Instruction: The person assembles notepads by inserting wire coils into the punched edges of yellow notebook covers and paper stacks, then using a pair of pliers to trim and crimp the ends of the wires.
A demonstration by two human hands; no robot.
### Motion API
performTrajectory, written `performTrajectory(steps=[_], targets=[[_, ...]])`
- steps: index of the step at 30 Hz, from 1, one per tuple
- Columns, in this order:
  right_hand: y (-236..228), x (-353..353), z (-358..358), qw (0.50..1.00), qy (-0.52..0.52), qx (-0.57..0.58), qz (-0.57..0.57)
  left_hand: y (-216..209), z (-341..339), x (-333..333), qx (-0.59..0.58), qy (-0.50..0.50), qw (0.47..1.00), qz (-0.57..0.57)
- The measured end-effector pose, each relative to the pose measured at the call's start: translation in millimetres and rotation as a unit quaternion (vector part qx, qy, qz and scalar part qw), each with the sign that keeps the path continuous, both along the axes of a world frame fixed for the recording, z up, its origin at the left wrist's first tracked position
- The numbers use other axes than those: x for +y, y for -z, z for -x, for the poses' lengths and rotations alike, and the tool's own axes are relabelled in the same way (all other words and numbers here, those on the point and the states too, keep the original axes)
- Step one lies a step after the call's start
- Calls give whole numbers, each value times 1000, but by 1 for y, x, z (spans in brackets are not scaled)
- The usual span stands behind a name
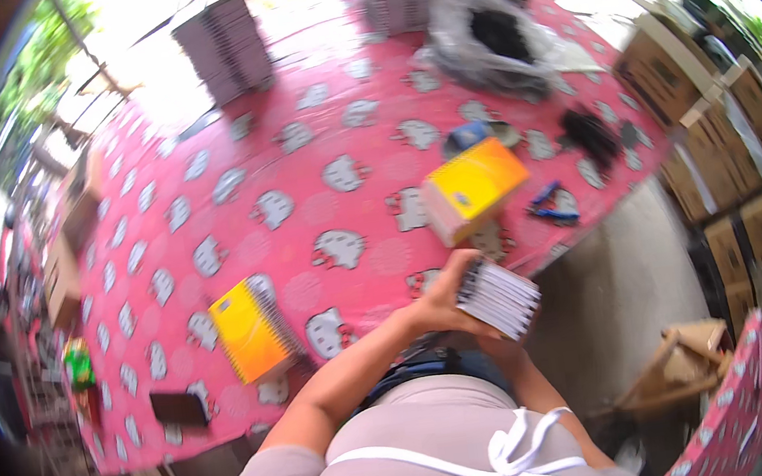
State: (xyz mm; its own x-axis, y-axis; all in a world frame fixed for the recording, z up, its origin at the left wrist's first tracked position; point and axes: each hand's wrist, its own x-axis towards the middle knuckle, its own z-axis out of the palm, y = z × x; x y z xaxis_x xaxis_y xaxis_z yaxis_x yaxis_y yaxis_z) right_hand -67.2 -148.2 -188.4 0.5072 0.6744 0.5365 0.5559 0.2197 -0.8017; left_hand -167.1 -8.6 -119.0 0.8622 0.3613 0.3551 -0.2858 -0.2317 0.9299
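While the left hand (443,306) grasps a small stack of spiral-bound notebooks (503,300) by its left side, the right hand (502,345) sits at the stack's lower edge, mostly hidden, so I cannot tell how its fingers close. The held stack is just off the near edge of the pink cat-print tablecloth (308,266), its pale page edges facing up. Just beyond the grip stands a yellow-covered notebook stack (477,183); well to its left lies another yellow-orange notebook stack (252,332). Right of and beyond the grip lie blue-and-red-handled pliers (553,205), with a dark, blurred bundle (589,136) farther out.
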Motion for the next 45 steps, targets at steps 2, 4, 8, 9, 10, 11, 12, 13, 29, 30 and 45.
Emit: performTrajectory(steps=[2, 4, 8, 9, 10, 11, 12, 13, 29, 30, 45], targets=[[1, -5, -5, 999, -14, 22, 29, 7, -2, -5, -22, 13, 1000, -8], [-1, -10, -5, 998, -28, 33, 54, 0, -6, -3, -61, 68, 992, 89], [-45, -4, 10, 987, -99, 110, 66, -16, 13, -4, -1, -30, 994, 102], [-66, 4, 16, 979, -133, 139, 63, -33, 24, -6, 10, -78, 993, 90], [-88, 11, 21, 971, -161, 168, 60, -53, 35, -13, 23, -120, 989, 81], [-110, 19, 27, 960, -185, 202, 59, -83, 49, -13, 15, -175, 979, 103], [-125, 32, 26, 956, -248, 130, 86, -103, 64, -13, 43, -235, 954, 181], [-140, 46, 34, 921, -292, 218, 134, -115, 77, -8, 67, -284, 922, 252], [-160, 185, 199, 787, -511, 28, 345, -107, 294, 47, 1, -410, 784, 466], [-162, 188, 196, 779, -508, -11, 368, -106, 294, 47, 0, -415, 779, 469], [-83, 180, 213, 652, -441, 497, 365, -43, 297, 43, 19, -363, 821, 439]])
